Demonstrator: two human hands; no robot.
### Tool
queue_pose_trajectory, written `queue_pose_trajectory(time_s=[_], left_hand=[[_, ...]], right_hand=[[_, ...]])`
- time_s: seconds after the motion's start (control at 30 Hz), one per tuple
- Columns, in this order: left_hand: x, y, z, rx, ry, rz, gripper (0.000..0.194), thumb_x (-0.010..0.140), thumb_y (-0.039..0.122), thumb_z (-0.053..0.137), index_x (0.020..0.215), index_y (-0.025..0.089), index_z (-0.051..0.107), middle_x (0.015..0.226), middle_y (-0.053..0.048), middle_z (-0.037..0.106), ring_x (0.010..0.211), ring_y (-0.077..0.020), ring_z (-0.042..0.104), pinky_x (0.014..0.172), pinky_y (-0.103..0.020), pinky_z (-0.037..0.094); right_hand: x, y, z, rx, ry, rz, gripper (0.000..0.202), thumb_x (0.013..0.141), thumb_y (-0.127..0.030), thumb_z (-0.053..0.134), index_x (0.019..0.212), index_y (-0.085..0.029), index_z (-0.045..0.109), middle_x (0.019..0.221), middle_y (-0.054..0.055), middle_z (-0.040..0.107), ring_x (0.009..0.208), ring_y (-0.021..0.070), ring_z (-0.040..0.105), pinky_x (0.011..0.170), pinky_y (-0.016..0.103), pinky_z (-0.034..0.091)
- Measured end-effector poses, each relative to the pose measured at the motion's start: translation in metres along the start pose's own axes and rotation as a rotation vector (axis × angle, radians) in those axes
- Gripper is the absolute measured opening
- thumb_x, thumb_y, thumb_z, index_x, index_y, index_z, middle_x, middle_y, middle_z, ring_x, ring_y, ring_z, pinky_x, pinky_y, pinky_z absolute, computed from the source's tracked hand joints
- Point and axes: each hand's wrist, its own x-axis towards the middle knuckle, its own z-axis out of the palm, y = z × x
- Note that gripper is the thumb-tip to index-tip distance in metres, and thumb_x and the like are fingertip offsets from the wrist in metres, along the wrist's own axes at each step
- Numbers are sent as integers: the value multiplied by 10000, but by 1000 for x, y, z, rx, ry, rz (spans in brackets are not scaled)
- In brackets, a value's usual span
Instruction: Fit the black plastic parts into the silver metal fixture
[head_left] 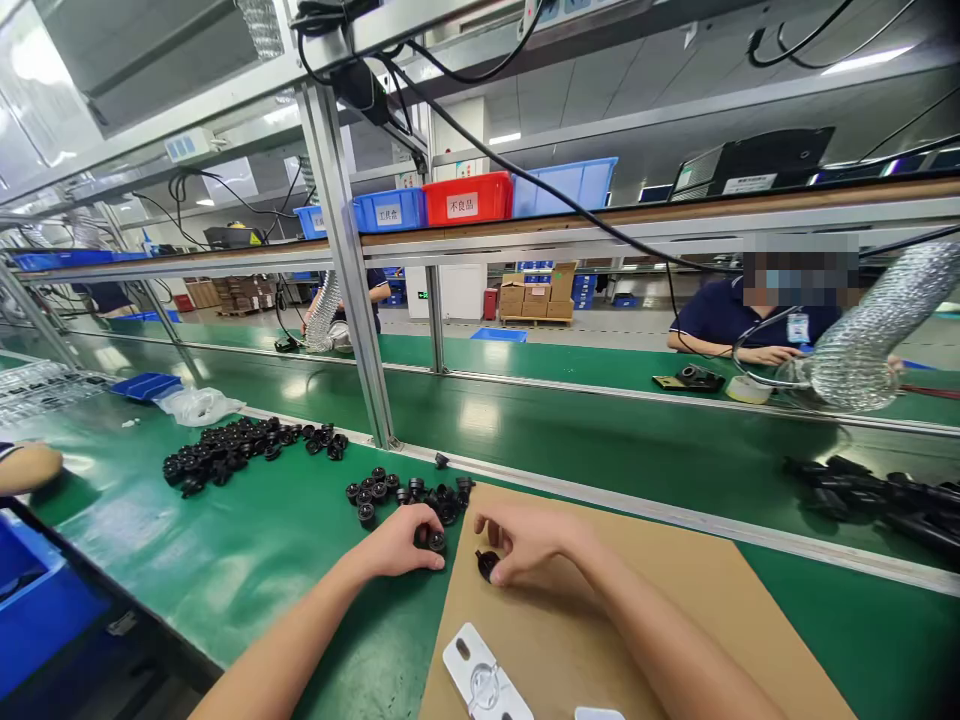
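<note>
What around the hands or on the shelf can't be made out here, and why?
All in the head view:
Black part at the left hand: full shape, partly hidden by the fingers.
Dark round part at the right hand: one side, covered by the thumb.
White plate: near end, cut off by the bottom edge.
Second white piece: mostly cut off there too.
Device label: writing too small.

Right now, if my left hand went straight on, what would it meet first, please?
Probably the right hand, with the black part at its fingertips, though depth is hard to judge.
</note>
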Motion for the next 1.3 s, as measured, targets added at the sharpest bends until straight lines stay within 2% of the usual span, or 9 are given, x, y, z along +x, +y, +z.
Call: queue_pose_trajectory(time_s=[0.07,0.13,0.23,0.33,0.47,0.63,0.8,0.97,1.3], left_hand=[[0,0,7,-59,12,-4,352,628,273,909,892,168,701,875,-13,686,736,-178,584,641,-262,425],[1,2,15,-137,14,3,341,637,246,889,895,164,682,898,-18,704,717,-165,601,638,-255,449],[1,7,27,-262,16,29,290,677,214,842,907,155,675,894,-29,722,733,-167,646,661,-252,497],[3,12,34,-360,50,66,297,726,249,840,972,143,713,947,-60,749,823,-195,685,741,-276,533],[8,12,40,-450,140,97,423,807,342,817,1172,154,718,1074,-103,766,961,-242,706,852,-333,556],[10,8,43,-492,267,146,445,870,408,766,1239,162,724,1131,-122,738,1017,-258,687,899,-360,562],[10,8,44,-520,361,188,391,916,408,734,1243,193,723,1169,-107,710,1059,-251,678,939,-356,566],[11,7,46,-566,394,210,418,912,429,747,1249,184,713,1216,-117,716,1119,-271,689,1003,-387,572],[11,12,44,-600,439,213,452,860,449,803,1226,190,748,1233,-119,741,1130,-295,704,1014,-426,589]], right_hand=[[0,1,2,1,-50,29,798,579,-403,961,1277,-255,605,1037,5,707,864,208,658,658,253,426],[1,-1,6,-28,-48,18,687,566,-345,955,1177,-266,650,1020,-16,704,852,198,644,628,244,398],[3,-5,9,-36,17,-59,422,650,-312,890,1015,-240,693,912,-30,700,752,168,624,568,236,364],[3,-8,4,-16,159,-149,208,786,-222,743,989,-220,701,844,-30,686,701,142,597,574,238,356],[2,-10,-6,-50,289,-190,261,799,-100,640,1025,-217,698,886,-20,688,757,142,579,651,244,361],[6,-11,-5,-124,438,-167,145,818,-156,701,953,-208,710,859,0,686,712,147,546,618,262,295],[8,-12,-3,-141,464,-178,137,861,-231,759,991,-223,720,881,5,699,730,154,562,640,267,315],[7,-18,-3,-151,490,-173,186,879,-245,775,1057,-224,727,908,26,702,759,172,590,673,280,358],[9,-23,4,-163,576,-228,260,967,-363,718,1200,-249,704,927,47,710,797,199,613,711,301,432]])
